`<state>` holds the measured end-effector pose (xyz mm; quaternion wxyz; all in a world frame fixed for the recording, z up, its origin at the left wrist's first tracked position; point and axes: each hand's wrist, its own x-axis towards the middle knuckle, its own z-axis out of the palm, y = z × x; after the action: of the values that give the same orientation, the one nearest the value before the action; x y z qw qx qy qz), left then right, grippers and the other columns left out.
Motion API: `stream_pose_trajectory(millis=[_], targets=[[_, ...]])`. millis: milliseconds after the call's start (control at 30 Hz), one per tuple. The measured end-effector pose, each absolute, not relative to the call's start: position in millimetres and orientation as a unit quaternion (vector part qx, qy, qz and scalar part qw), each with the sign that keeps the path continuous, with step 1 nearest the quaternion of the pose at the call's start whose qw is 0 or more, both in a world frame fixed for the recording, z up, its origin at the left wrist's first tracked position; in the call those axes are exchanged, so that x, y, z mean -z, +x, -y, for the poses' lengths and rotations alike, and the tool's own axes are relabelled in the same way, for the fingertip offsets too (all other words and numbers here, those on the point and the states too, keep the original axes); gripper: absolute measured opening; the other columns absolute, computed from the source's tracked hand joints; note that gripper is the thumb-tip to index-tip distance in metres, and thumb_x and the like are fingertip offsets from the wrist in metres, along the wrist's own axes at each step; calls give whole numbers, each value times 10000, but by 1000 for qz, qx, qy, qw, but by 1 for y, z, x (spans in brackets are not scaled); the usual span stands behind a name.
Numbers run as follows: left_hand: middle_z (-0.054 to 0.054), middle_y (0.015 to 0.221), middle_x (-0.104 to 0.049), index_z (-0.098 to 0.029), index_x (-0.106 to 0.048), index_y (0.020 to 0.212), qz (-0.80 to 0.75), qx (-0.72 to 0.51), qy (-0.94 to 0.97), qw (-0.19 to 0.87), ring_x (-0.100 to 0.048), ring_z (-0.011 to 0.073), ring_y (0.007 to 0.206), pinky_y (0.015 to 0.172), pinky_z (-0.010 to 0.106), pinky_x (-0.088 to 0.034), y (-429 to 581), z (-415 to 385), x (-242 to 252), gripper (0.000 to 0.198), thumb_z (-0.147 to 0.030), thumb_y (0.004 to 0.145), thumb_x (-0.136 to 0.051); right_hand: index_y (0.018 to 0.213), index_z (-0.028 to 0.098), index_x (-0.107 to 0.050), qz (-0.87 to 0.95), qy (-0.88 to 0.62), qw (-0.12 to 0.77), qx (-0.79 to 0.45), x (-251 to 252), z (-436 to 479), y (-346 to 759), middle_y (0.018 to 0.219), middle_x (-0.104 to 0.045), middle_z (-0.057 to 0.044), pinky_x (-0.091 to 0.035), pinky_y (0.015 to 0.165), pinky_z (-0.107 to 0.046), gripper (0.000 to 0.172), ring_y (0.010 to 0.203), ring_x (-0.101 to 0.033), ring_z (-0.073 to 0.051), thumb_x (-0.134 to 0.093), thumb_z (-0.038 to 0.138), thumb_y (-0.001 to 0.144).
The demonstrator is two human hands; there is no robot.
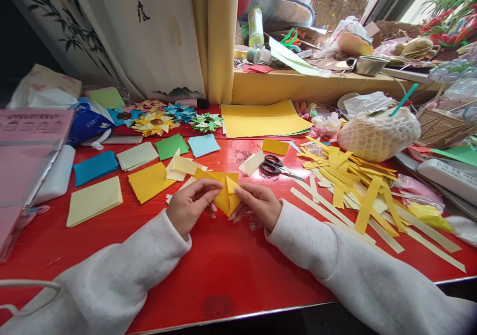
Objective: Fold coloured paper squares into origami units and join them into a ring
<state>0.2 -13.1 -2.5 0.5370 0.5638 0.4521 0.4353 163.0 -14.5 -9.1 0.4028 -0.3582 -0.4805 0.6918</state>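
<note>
Over the middle of the red table, a folded yellow paper [228, 202] is pinched between both hands, its lower end coming to a point. My left hand [194, 203] grips its left side with thumb and fingertips. On the right side, my right hand [259, 205] holds the paper the same way, thumb on top. Just behind lies another yellow paper piece [201, 174], partly hidden by the held one. Cream folded pieces [179, 166] stand behind my left hand. Black-handled scissors [278, 167] lie beyond my right hand, beside a small cream folded slip [251, 163].
Yellow and cream paper strips [357, 191] are heaped at the right. Stacks of blue [95, 168], green [172, 147] and yellow paper [149, 182] lie at the left. Folded paper rings [153, 124] and large yellow sheets [263, 120] sit at the back. A net-wrapped bundle [378, 133] stands back right.
</note>
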Motion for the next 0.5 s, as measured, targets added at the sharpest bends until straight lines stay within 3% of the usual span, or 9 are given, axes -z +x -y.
stream_pose_trajectory(millis=[333, 500], targets=[[5, 684, -578, -142, -592, 871, -447, -408, 557, 569, -549, 96, 509, 482, 229, -505, 1, 13, 1, 297, -320, 636, -620, 801, 110, -545, 475, -389, 438, -657, 13, 12, 166, 498, -580, 20, -456, 352, -182, 265, 362, -550, -93, -532, 359, 710], [-23, 696, -547, -151, -554, 781, -440, -412, 579, 550, -544, 75, 534, 520, 209, -504, 1, 13, 5, 175, -244, 648, -620, 777, 114, -531, 481, -385, 424, -664, 12, 13, 165, 525, -594, 10, -470, 383, -195, 259, 410, -573, -108, -557, 355, 689]])
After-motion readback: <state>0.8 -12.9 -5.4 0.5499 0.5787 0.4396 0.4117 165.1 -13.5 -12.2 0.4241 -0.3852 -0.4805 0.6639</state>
